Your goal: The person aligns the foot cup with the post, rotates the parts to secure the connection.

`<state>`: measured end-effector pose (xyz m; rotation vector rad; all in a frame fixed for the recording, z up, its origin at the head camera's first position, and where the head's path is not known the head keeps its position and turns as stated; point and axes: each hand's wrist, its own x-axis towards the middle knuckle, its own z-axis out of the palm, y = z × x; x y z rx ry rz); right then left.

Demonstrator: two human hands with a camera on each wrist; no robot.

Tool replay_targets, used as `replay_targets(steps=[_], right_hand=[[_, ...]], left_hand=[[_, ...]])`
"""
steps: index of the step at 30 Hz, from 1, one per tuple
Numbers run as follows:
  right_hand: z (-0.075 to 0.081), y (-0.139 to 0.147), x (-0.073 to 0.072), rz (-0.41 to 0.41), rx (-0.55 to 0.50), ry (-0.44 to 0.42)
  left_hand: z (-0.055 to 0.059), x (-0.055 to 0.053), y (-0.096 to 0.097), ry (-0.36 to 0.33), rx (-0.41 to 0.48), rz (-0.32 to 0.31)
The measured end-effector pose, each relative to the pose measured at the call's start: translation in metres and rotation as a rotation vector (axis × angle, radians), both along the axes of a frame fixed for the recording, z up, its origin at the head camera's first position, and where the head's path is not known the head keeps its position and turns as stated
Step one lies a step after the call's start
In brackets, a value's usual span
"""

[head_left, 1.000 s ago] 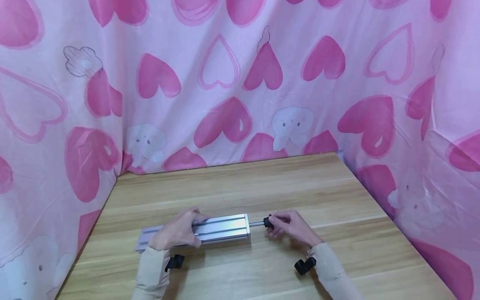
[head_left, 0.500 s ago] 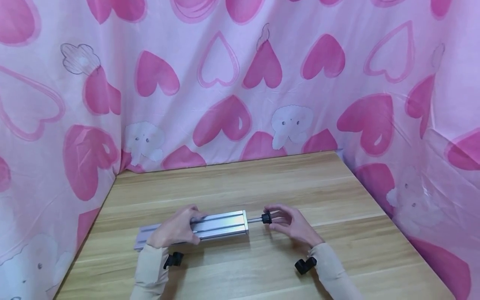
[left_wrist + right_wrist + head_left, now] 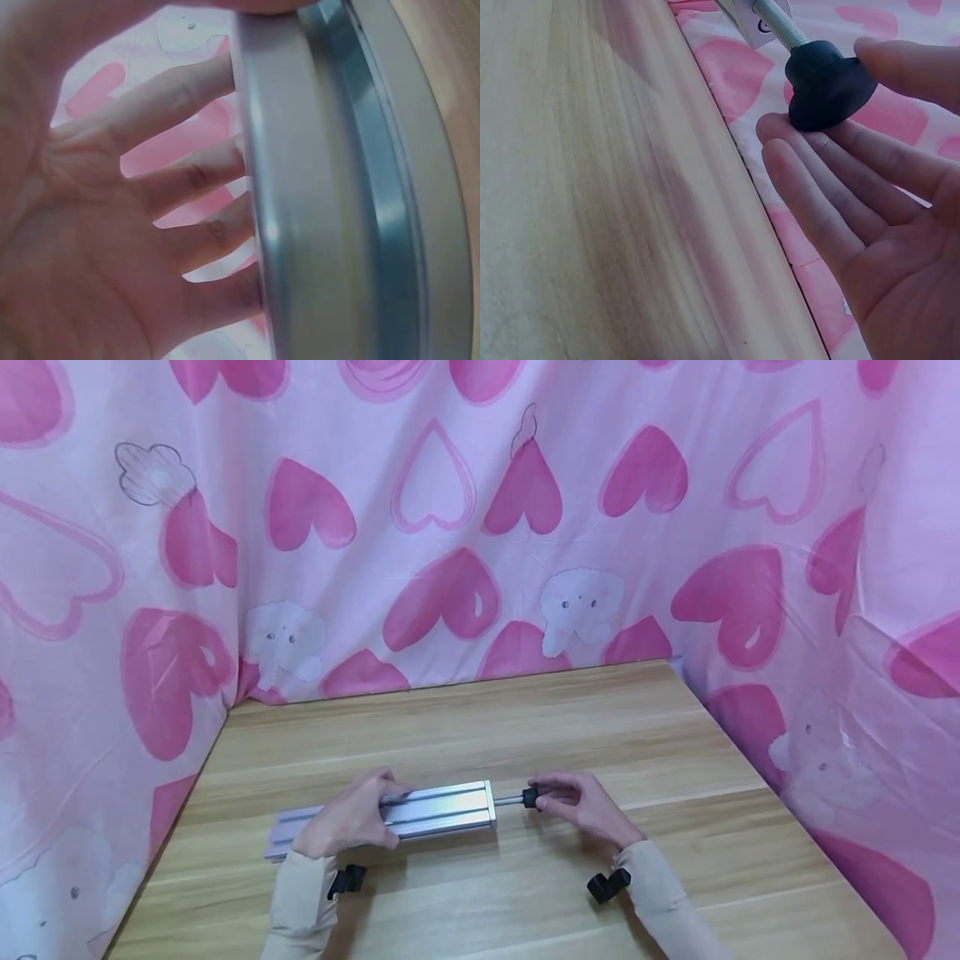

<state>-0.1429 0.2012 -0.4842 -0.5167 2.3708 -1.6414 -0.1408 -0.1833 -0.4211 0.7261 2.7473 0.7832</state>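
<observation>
A silver grooved aluminium profile (image 3: 442,808) lies lengthwise over the table, tilted slightly. My left hand (image 3: 351,818) grips it around the middle, thumb on the near side and fingers on the far side. In the left wrist view, the fingertips press against the profile's (image 3: 289,195) side. From its right end sticks a threaded rod (image 3: 781,26) that carries a black levelling foot (image 3: 829,86). My right hand (image 3: 583,806) pinches the foot's rim between thumb and fingers. The right wrist view has the thumb (image 3: 907,67) on one edge and fingertips at the other.
The wood-grain table (image 3: 480,902) runs beneath both hands. Pink heart-patterned cloth (image 3: 450,527) hangs along its back and both sides. A black mount (image 3: 609,886) is worn at the right wrist, and another black mount (image 3: 347,882) at the left.
Half a second ago the right fingers were spread wider around the levelling foot; now they have drawn together on it again. The left hand keeps its hold on the profile.
</observation>
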Motion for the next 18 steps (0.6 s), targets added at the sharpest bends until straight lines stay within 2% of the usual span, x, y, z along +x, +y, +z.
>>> replay_targets(steps=[5,12,18], right_hand=[[-0.0012,0.0001,0.0010,-0.033,0.050,-0.026],[-0.0033,-0.0035,-0.0041,0.038,-0.022,-0.091],[-0.0040,-0.0050,-0.0048,0.044,0.015,-0.093]], left_hand=[[-0.0001,0.0010,0.0012,-0.005,0.000,-0.004],[-0.0026,0.0009,0.0010,0.008,-0.005,-0.009],[-0.0030,-0.0003,0.0009,-0.011,-0.007,0.002]])
